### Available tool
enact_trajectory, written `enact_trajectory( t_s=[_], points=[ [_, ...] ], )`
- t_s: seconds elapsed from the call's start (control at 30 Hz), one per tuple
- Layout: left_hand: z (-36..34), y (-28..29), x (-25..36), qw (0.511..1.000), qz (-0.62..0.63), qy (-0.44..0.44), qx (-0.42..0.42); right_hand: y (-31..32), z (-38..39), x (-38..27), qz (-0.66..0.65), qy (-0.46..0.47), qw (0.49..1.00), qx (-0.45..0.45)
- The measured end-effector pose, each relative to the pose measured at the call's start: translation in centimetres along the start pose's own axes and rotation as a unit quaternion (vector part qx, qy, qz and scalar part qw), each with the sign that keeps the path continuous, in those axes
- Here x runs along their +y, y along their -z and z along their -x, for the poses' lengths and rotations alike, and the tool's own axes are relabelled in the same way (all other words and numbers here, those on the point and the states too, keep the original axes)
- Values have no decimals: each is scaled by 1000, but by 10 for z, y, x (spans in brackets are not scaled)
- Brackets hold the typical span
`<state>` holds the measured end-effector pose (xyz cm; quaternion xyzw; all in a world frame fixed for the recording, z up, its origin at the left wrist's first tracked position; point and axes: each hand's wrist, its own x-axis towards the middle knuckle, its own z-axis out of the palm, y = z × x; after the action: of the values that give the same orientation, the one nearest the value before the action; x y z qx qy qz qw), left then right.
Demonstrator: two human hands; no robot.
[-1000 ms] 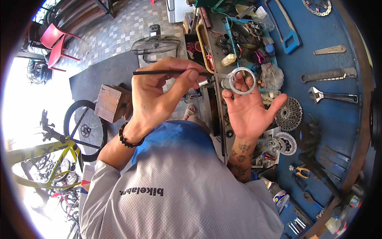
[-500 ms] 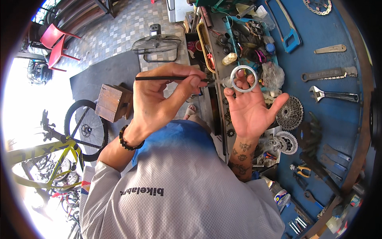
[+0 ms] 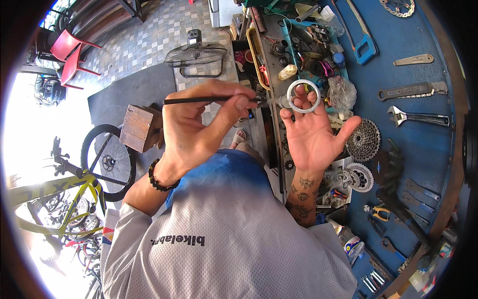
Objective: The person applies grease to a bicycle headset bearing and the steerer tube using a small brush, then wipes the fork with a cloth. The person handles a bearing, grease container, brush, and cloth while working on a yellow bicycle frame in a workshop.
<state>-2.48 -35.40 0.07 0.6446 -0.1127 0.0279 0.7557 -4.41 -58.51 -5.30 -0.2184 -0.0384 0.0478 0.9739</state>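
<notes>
My left hand (image 3: 191,132), with a dark bracelet at its wrist, pinches a thin black-handled brush (image 3: 199,99) between thumb and fingers. The brush lies nearly level, its blurred pale tip pointing right toward a silver metal ring (image 3: 291,102). That ring is held up on the fingertips of my right hand (image 3: 313,142), some of which show through its opening. My right palm faces up and the thumb stands out to the side. Whether the brush tip touches the ring I cannot tell.
Right of my hands stretches a blue-topped workbench (image 3: 371,92) with a hacksaw (image 3: 365,47), an adjustable wrench (image 3: 418,118), a cassette (image 3: 363,140) and a teal tray (image 3: 294,47) of parts. At left are a wooden box (image 3: 141,128), a yellow bicycle (image 3: 74,182) and a floor fan (image 3: 196,56).
My left hand has shifted slightly left with the brush, whose handle end sits a little lower. The ring has moved up a touch and turned slightly on my right fingers.
</notes>
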Motion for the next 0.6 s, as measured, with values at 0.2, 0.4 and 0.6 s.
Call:
enact_trajectory(
  t_s=[0.2,0.4,0.6],
  points=[
    [-2,-5,-6,998,-46,-51,-3,1,1,2,3,4,1000,-8],
    [10,-8,0,998,52,39,-11,-1,4,-1,-31,-12,999,13],
    [-3,-5,-2,998,42,2,53,-8,3,0,-276,-59,959,29]
  ],
)
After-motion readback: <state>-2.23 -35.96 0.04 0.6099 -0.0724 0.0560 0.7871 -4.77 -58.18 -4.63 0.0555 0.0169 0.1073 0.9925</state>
